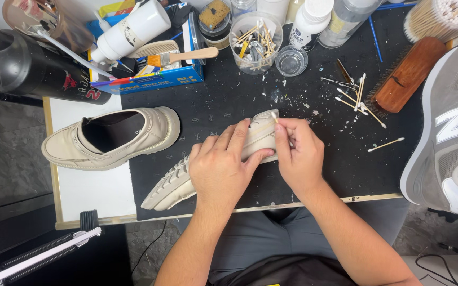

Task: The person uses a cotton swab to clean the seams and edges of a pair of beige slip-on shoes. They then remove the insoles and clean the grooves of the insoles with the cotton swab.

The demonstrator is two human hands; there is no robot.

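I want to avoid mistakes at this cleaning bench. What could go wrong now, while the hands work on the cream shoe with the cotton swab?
1. The left hand holds the cream shoe on its side; it could slip while the right hand presses the cotton swab.
2. Used swabs and white flecks lie on the black mat; they might soil the shoe again.
3. The small clear cup stands close and could be knocked over.

The cream shoe (213, 164) under the hands looks like smooth matt leather with a ribbed rubbery sole — its mate (112, 139) the same. The work mat (314, 159) is black, matt, paint-flecked. The shoe brush (406, 74) has a polished wooden back; the grey sneaker (446, 132) looks napped, suede-like — the cotton swabs (353, 95) wooden-stemmed.
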